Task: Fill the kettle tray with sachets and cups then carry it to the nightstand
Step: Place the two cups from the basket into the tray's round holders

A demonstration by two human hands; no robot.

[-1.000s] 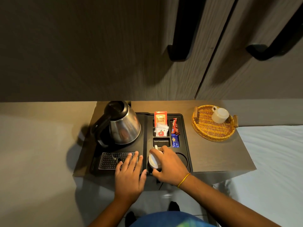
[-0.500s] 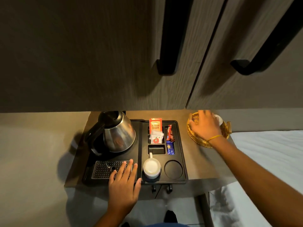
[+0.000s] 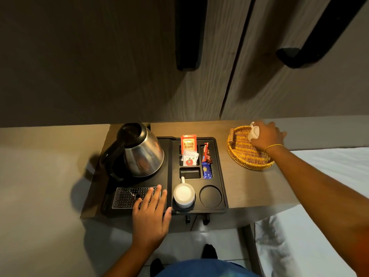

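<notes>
The black kettle tray [image 3: 220, 172] sits on the brown worktop [image 3: 249, 186] at the centre of the frame, with the steel kettle [image 3: 142, 154] on its left half and sachets [image 3: 189, 151] standing in the small slots at upper middle. One white cup [image 3: 184, 193] already fills the left round well near the bottom edge of the tray; the round well [image 3: 210, 196] just beside it is bare. At the right of the frame the right hand [image 3: 266, 136] is over the wicker basket [image 3: 242, 153] with its grip closed around the second cup [image 3: 253, 131], of which only a white sliver shows past the fingers. The left hand [image 3: 150, 214] lies flat and open on the tray's near edge, fingertips on the perforated drip grid [image 3: 129, 197], holding nothing. The cup looks like glazed ceramic: light, stiff, smooth and likely to chip if knocked on the tray, so a wrap around the body or a hook through the handle seems the safer hold. The sachets are thin and floppy and could tip out. The loaded tray will probably be heavier on the kettle side, so taking it at both short ends and keeping it level looks wise for the carry.
</notes>
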